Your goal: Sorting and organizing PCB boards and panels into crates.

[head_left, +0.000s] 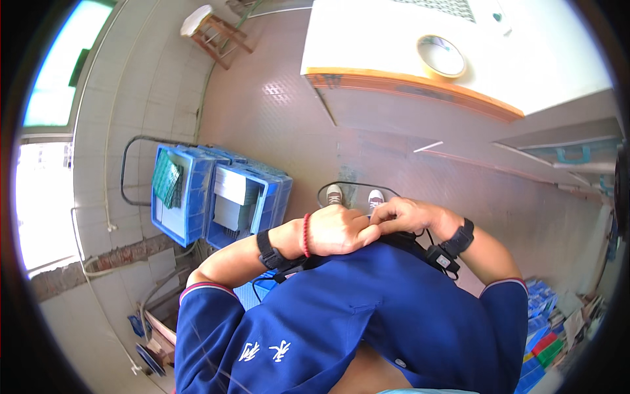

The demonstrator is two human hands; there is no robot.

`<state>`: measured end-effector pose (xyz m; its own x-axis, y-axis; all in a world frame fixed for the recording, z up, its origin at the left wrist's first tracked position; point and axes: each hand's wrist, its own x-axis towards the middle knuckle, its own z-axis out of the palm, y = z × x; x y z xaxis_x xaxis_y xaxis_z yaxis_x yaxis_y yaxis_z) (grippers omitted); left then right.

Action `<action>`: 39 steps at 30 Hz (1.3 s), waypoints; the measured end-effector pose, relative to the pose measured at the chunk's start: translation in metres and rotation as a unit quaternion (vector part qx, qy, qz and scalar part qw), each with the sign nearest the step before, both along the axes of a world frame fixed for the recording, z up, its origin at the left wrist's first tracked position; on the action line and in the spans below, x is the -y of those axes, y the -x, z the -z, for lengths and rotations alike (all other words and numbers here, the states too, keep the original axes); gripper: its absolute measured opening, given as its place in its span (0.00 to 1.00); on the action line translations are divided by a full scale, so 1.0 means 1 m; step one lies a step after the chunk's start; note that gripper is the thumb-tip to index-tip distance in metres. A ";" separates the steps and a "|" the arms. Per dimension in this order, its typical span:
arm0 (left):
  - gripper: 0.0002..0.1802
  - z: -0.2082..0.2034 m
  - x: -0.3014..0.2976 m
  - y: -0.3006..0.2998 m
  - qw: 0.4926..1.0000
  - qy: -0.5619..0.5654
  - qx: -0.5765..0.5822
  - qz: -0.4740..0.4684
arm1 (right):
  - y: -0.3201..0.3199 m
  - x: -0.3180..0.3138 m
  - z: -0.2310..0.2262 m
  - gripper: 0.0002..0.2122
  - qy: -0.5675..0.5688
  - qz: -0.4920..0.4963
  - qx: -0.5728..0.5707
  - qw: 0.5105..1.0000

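In front of my waist both hands meet, fingertips against each other. My left hand (341, 230), with a red bead bracelet (306, 235) at the wrist, is closed, its thumb and fingers pressed together. My right hand (401, 215) pinches right beside it. Whatever lies between the fingertips is too small or hidden to make out. Black straps (269, 251) circle both wrists, and a small black device (443, 261) sits by the right one. Just below the hands is my dark blue shirt (407, 308); a dark cable shows near the right fingers.
Blue crates (262, 203) with boxes and green sheets stand at the left. A wooden stool (213, 33) is at the far left. Ahead is a white-topped table (374, 39) bearing a tape roll (441, 56). Colourful bins (541, 348) lie at the near right.
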<state>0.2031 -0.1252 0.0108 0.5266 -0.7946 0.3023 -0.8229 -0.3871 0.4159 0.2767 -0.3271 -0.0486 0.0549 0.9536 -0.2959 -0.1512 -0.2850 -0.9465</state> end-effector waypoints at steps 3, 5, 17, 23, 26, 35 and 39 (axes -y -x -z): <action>0.07 -0.005 0.003 -0.002 0.999 -0.027 0.025 -0.001 | -0.004 -0.002 0.003 0.16 0.022 -0.027 -0.016 0.999; 0.08 -0.005 0.005 -0.006 1.000 -0.019 0.015 0.011 | -0.006 -0.004 -0.001 0.17 0.029 -0.057 -0.020 0.998; 0.17 -0.004 0.006 -0.019 0.970 0.065 -0.233 -0.001 | -0.002 0.003 0.001 0.17 0.014 -0.081 -0.088 0.993; 0.20 -0.004 -0.028 -0.027 0.970 0.091 -0.212 -0.080 | 0.002 0.015 -0.005 0.18 0.074 -0.089 0.017 0.993; 0.19 -0.009 -0.050 -0.026 0.967 0.081 -0.201 -0.133 | 0.005 0.025 -0.004 0.16 0.054 -0.044 0.116 0.991; 0.13 0.006 -0.116 0.013 0.922 0.093 -0.201 -0.317 | 0.025 0.051 -0.022 0.08 0.074 0.086 0.074 0.991; 0.10 0.008 -0.136 0.040 0.867 0.125 -0.237 -0.421 | 0.034 0.063 -0.022 0.07 0.084 0.117 0.076 0.987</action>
<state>0.1636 0.0105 0.0024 1.0000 -0.0098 0.0002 -0.0062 -0.6160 0.7877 0.2431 -0.3902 -0.0262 0.3241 0.8481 -0.4192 -0.0915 -0.4129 -0.9061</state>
